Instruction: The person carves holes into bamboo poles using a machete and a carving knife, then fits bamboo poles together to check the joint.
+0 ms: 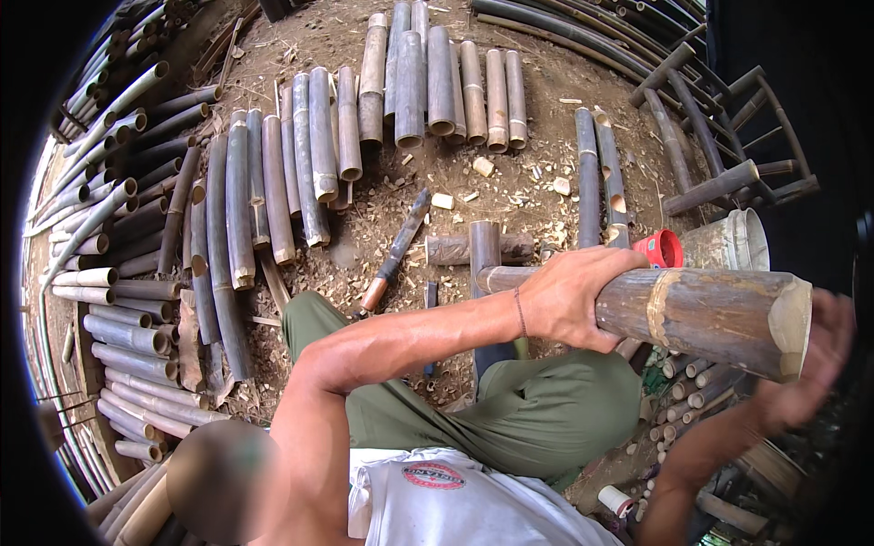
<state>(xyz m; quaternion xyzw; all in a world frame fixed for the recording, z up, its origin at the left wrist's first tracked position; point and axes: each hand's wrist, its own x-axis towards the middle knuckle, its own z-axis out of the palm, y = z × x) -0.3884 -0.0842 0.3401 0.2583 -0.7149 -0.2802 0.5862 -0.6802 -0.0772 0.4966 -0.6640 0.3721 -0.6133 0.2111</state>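
closest to my camera, the left grip point(575, 296) is wrapped over a thick bamboo tube point(715, 314), held crosswise above the right knee point(596, 405), pale cut end toward my right. the right grip point(818, 364) is blurred behind that end; from here i can't tell whether it touches. i judge the step as positioning the tube, and the next move calls for steady support at both ends. beyond, a long knife point(397, 250) lies on the chip-strewn floor point(546, 86), then rows of cut tubes point(411, 96).
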